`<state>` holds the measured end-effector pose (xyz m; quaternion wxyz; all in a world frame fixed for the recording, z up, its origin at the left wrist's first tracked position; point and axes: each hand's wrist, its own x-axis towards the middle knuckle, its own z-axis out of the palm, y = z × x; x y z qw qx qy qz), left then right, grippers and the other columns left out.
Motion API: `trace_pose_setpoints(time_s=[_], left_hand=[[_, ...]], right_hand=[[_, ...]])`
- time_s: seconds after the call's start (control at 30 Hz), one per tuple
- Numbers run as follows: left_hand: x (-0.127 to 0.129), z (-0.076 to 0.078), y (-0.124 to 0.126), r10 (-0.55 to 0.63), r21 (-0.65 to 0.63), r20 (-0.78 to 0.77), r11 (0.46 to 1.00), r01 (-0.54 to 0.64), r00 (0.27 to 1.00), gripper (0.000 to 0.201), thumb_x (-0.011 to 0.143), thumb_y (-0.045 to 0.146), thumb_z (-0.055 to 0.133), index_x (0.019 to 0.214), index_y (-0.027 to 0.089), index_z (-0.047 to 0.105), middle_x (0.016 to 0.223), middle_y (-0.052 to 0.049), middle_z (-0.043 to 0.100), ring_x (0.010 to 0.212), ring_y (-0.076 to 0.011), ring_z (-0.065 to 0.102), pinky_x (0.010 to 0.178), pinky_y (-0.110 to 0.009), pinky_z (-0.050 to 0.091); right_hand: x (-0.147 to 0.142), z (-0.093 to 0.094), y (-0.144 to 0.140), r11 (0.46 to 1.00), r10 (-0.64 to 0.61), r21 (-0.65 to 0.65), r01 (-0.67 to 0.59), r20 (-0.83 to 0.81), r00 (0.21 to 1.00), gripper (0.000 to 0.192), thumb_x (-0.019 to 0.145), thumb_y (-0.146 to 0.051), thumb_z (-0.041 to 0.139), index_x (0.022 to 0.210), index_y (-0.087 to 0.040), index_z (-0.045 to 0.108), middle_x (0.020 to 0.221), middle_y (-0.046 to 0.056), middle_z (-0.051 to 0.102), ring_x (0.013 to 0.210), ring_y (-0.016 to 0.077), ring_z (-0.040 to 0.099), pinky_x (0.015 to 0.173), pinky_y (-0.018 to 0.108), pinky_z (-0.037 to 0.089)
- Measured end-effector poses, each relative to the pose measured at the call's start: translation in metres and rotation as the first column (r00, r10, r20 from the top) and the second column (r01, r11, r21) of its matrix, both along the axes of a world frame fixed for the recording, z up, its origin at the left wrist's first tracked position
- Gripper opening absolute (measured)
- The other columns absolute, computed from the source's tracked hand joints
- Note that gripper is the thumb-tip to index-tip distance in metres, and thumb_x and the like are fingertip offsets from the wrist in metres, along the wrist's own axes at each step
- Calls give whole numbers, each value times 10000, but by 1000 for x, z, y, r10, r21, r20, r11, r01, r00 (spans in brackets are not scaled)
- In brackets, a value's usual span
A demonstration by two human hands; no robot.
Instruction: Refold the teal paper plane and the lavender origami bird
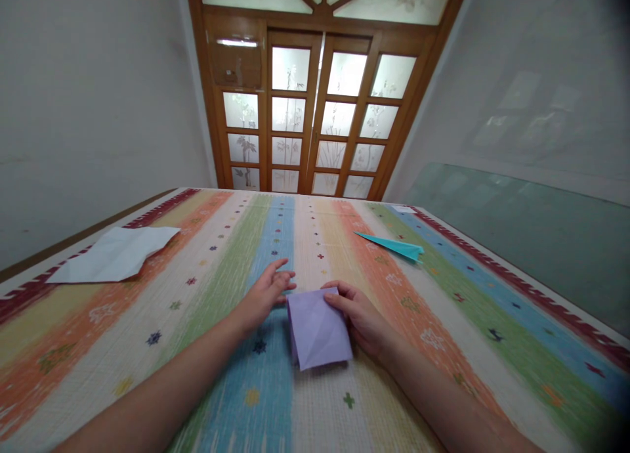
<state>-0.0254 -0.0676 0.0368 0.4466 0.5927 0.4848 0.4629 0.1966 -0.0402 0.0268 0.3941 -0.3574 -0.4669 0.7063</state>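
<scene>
A folded square of purple origami paper point(319, 331) is in front of me, with crease lines across its face and layers showing at its left and lower edges. My right hand point(357, 312) grips it at the upper right, thumb on top and fingers behind. My left hand point(270, 289) is at the paper's upper left, fingers apart and stretched toward it. The left fingertips come close to the paper's edge; whether they touch it I cannot tell.
A striped, patterned cloth point(236, 387) covers the table. On it lie a creased white sheet point(115, 256) at the left and a turquoise paper plane point(394, 245) at the right. Beyond the table is a wooden door point(315, 111) with frosted panes; a green panel point(522, 223) lines the right side.
</scene>
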Motion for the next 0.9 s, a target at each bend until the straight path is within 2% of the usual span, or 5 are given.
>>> trace_pose_setpoints(time_s=[0.2,0.37,0.53,0.7,0.9], left_hand=[[6,-10,0,-143,-94,13,985,144,990,448,832,336,626,1242,181,530,682,24,587,538,-95,527,489,-196,405],[-2,-10,4,15,-109,36,994,-11,999,379,843,376,580,1166,179,554,634,37,542,451,-91,472,428,-204,412],[-9,-13,7,122,-2,-168,992,-124,978,307,885,350,497,1110,177,613,583,34,511,474,-119,479,442,-221,411],[-13,-11,3,216,318,-565,948,-31,797,320,861,281,548,1154,202,650,941,-66,697,900,-232,641,855,-409,517],[-6,-9,-3,84,363,-765,875,320,639,448,907,256,504,1353,216,532,1471,-89,464,1404,-245,339,1155,-476,269]], right_hand=[[-3,0,-4,989,33,140,-42,67,997,404,755,-345,775,1093,-224,589,774,-19,618,647,125,559,563,241,407],[-2,-2,0,979,79,180,-93,83,993,624,738,-331,777,1286,-249,491,832,-9,629,664,135,590,559,248,454],[2,-6,2,940,37,318,-123,263,964,498,818,-379,683,1272,-254,520,734,-34,586,525,107,490,469,235,399],[7,-7,6,769,-182,608,-198,505,844,302,901,-329,573,1184,-255,651,858,35,660,728,180,568,674,322,443],[5,-8,8,586,-255,709,-393,621,741,297,914,-283,535,1171,-254,683,1103,84,692,1034,260,580,954,441,405]])
